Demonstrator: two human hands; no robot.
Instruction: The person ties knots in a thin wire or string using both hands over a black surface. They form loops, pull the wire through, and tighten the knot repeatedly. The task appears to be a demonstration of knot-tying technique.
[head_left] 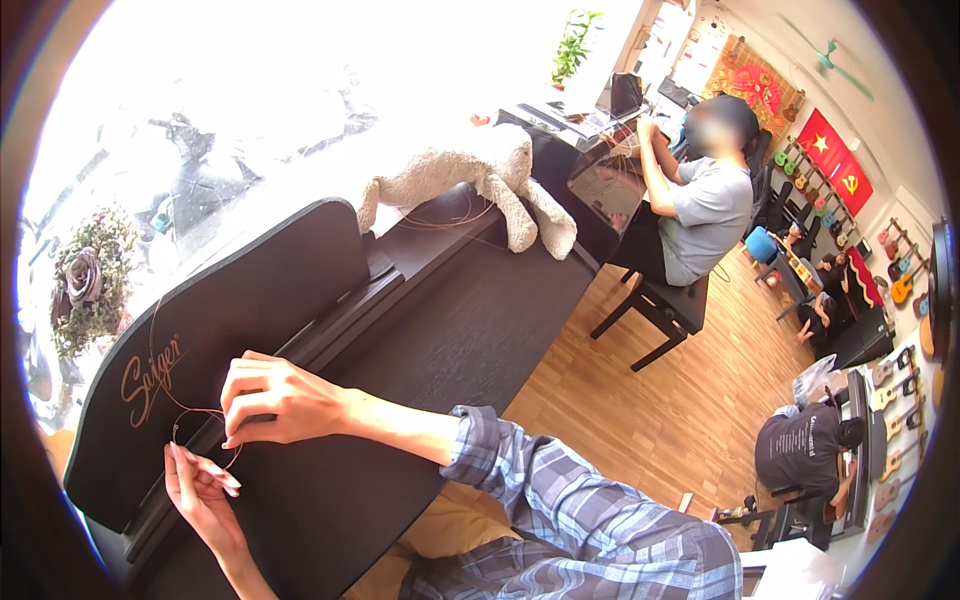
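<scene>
Over the dark surface of a piano-like cabinet (400,340), both of my hands hold a thin copper-coloured wire (190,410) bent into a loop. My left hand (205,495) pinches the loop's lower side between thumb and fingertips. Just above it and to the right, my right hand (285,400) is closed on the loop's other side, palm down with curled fingers. One loose strand rises from the loop in front of the upright black panel (240,280). More thin copper-coloured wire (450,222) lies curved beside a white plush toy (440,165) on the far part of the cabinet.
A dried flower bunch (85,275) stands by the bright window. Beyond the cabinet, a person in a grey shirt (705,210) sits on a black bench (660,310) with hands raised. Another person in a dark shirt (800,450) bends over farther right. Small guitars (905,290) hang on the wall.
</scene>
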